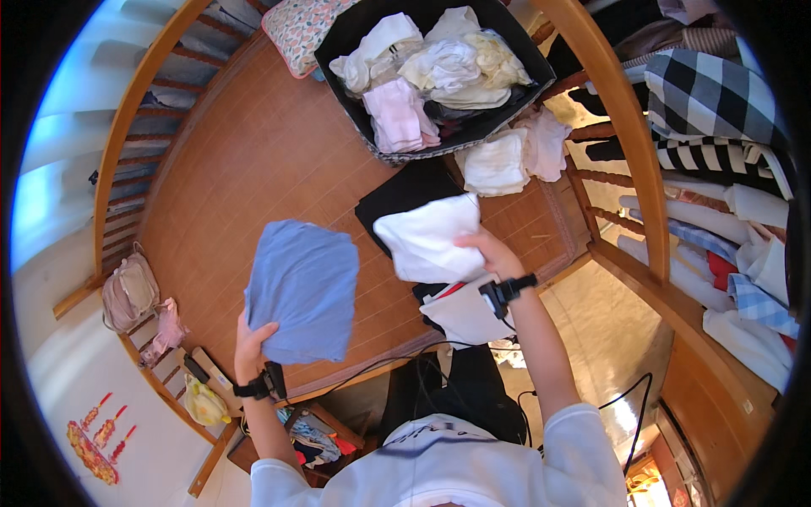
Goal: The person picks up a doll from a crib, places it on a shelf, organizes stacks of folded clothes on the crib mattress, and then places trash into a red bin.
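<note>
My left hand (253, 342) grips the near-left corner of a folded blue cloth garment (304, 287), thumb on top and fingers hidden beneath. A folded white garment (427, 237) is in my right hand (494, 256), pinched at its right edge. Under and behind the white one lies a folded black cloth (397, 198) on the bed mat. Nearer to me, below my right hand, is another white folded piece (466, 313) with a red strip and black fabric beside it. Which exact kinds of garment these are, I cannot tell.
A black fabric storage box (359, 127) of folded light clothes stands at the far side, with white folded clothes (496, 165) beside it. Wooden railings (127, 152) border the brown mat (220, 169). Clothes hang over the right rail, including a checked one (705, 93). A dark cable (380, 362) crosses near me.
</note>
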Available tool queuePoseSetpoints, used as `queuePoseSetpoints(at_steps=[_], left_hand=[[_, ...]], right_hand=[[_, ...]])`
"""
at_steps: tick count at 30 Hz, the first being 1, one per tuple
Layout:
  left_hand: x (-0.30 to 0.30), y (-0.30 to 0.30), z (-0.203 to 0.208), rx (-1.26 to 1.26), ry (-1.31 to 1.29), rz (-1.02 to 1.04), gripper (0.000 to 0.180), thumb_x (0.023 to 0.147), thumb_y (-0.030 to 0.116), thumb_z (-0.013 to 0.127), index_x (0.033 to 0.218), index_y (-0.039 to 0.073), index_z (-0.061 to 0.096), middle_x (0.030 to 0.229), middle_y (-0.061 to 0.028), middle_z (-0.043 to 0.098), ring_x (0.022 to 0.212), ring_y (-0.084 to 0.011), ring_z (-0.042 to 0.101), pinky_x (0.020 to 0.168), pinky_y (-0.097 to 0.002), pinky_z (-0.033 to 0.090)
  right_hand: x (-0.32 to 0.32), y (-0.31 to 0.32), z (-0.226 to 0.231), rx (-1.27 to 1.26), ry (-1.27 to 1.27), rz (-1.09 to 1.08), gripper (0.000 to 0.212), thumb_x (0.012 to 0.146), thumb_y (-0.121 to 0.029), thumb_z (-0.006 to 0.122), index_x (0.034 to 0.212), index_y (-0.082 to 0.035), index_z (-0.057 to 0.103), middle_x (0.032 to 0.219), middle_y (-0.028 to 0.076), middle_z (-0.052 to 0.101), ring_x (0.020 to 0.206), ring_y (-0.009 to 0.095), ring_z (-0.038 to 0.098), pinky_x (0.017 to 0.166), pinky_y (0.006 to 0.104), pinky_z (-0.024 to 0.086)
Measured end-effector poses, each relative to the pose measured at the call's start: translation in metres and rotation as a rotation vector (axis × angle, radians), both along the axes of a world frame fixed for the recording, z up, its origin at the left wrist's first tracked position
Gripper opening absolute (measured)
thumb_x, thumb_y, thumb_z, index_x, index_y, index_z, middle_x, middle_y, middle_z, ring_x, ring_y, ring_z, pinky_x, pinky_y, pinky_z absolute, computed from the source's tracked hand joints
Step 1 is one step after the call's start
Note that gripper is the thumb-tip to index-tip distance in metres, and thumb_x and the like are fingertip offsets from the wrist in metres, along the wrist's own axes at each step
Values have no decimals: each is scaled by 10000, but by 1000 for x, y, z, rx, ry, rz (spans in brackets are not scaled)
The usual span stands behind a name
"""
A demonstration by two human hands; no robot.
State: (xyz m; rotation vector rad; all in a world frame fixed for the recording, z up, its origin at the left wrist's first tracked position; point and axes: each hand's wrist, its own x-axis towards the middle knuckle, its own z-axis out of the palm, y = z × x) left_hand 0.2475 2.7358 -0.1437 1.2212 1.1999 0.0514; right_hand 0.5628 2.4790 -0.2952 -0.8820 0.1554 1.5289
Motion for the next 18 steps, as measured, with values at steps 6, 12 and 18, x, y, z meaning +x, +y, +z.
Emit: queuePoseSetpoints(at_steps=[6,12,18], left_hand=[[2,3,16,4,44,-105,649,541,167,719,1080,-65,442,978,-88,537,884,-169,507,822,-278,372],[17,0,-18,-40,80,-119,915,392,148,779,1173,-57,349,1119,-120,447,992,-211,446,886,-311,325],[137,-36,-158,-400,-113,-246,825,500,16,721,1218,-40,320,1126,-134,454,1001,-214,457,886,-321,357]], right_hand=[[25,39,-113,-271,-429,324,480,644,-168,623,1062,36,505,980,128,580,885,210,557,794,285,422],[16,31,-152,-504,-830,378,675,590,-222,653,1146,54,387,1070,223,509,986,304,507,839,320,397],[27,-54,-185,-59,-508,-158,539,879,-313,363,1307,-34,192,1321,109,270,1162,185,320,943,282,303]])
